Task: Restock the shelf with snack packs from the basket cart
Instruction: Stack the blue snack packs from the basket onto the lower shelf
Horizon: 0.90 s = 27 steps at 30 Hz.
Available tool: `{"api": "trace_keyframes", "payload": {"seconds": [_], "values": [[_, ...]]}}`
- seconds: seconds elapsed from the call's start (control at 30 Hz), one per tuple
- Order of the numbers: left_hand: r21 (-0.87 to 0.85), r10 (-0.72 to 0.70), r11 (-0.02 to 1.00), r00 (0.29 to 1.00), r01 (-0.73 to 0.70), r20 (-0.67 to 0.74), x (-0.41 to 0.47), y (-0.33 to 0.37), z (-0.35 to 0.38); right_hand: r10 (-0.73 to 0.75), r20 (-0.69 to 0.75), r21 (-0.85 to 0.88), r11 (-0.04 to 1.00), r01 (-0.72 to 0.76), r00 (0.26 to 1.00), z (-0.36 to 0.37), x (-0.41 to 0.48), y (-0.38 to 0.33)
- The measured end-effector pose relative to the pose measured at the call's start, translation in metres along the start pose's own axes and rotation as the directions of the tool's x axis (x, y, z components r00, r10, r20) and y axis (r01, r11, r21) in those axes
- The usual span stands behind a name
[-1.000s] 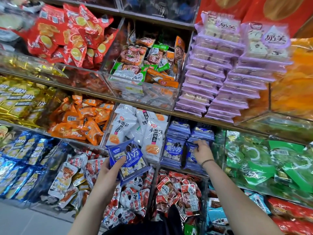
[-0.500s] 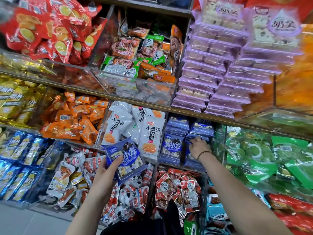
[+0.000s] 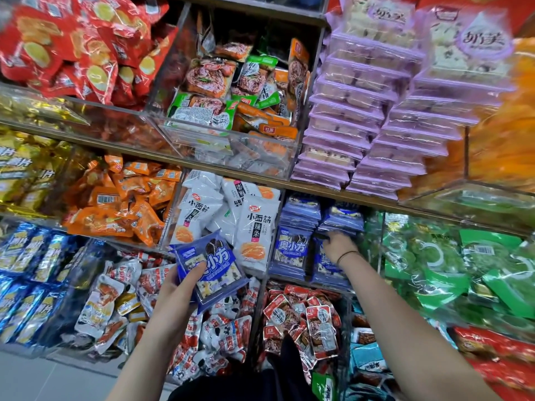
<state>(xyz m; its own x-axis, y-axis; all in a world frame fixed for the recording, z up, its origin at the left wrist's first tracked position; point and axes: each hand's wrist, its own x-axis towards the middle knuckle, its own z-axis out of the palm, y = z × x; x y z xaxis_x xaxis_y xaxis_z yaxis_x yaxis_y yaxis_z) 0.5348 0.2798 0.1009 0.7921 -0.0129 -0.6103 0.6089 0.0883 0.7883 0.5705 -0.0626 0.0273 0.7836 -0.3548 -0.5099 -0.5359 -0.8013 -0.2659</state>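
Left hand: Your left hand (image 3: 173,296) gripped a blue snack pack (image 3: 214,264), with the thumb across its printed front and the fingers behind it.
Held pack: It was tilted in the air, in front of the white packs (image 3: 254,227) and above the bin of red-and-white packs (image 3: 223,328), and it touched no shelf.
Right hand: Your right hand (image 3: 337,246) was at the compartment of matching blue packs (image 3: 292,250), just under the front edge of the shelf board (image 3: 333,192). Its fingertips were against the right-hand stack. The view did not show whether they gripped a pack.
Wrist: A thin band (image 3: 347,254) circled your right wrist.
Blue compartment: It sat between the white packs on its left and the green packs (image 3: 434,256) on its right. It held two stacks side by side, with upright packs in front.
Above: Purple packs (image 3: 347,125) stood in two columns on that shelf board.
Left: Orange packs (image 3: 121,198) filled the compartment beside the white ones.
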Motion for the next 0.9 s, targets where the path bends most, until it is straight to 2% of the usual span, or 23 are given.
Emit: {"api": "trace_keyframes", "payload": {"seconds": [0.1,0.17,0.23,0.33,0.5,0.67,0.73,0.8,0.87,0.9], "values": [[0.0,0.002,1.0,1.0,-0.002,-0.008,-0.001,0.001,0.001,-0.079,-0.165,0.056,0.994,0.089,0.983,0.02,-0.031,0.007],[0.004,0.005,1.0,1.0,-0.005,-0.01,-0.002,0.002,0.002,-0.19,-0.291,-0.019,0.981,0.193,0.938,0.035,-0.054,0.013],[0.003,0.008,1.0,1.0,-0.008,-0.002,-0.004,0.003,0.002,-0.261,-0.241,-0.163,0.96,0.226,0.935,0.048,-0.069,0.021],[-0.017,0.014,1.0,1.0,-0.014,0.011,-0.007,0.005,0.003,-0.227,-0.116,-0.25,0.949,0.193,0.967,0.057,-0.072,0.028],[-0.01,0.041,0.999,0.999,-0.04,0.035,-0.015,0.004,0.003,-0.252,-0.232,-0.378,0.913,0.152,0.939,0.058,-0.058,0.023],[-0.004,0.073,0.997,0.995,-0.073,0.062,-0.022,0.005,0.008,-0.255,-0.207,-0.431,0.891,0.146,0.945,0.052,-0.053,0.017],[-0.006,0.081,0.997,0.994,-0.081,0.073,-0.024,0.005,0.013,-0.245,-0.185,-0.375,0.913,0.163,0.952,0.049,-0.06,0.015],[0.017,0.086,0.996,0.991,-0.088,0.107,-0.027,0.006,0.02,-0.258,-0.218,-0.234,0.95,0.207,0.941,0.046,-0.075,0.013],[0.024,0.087,0.996,0.987,-0.091,0.134,-0.029,0.007,0.028,-0.246,-0.294,0.042,0.962,0.27,0.923,0.042,-0.096,0.005],[0.025,0.086,0.996,0.986,-0.091,0.141,-0.03,0.007,0.032,-0.224,-0.294,0.223,0.929,0.294,0.929,0.037,-0.109,-0.002]]}}
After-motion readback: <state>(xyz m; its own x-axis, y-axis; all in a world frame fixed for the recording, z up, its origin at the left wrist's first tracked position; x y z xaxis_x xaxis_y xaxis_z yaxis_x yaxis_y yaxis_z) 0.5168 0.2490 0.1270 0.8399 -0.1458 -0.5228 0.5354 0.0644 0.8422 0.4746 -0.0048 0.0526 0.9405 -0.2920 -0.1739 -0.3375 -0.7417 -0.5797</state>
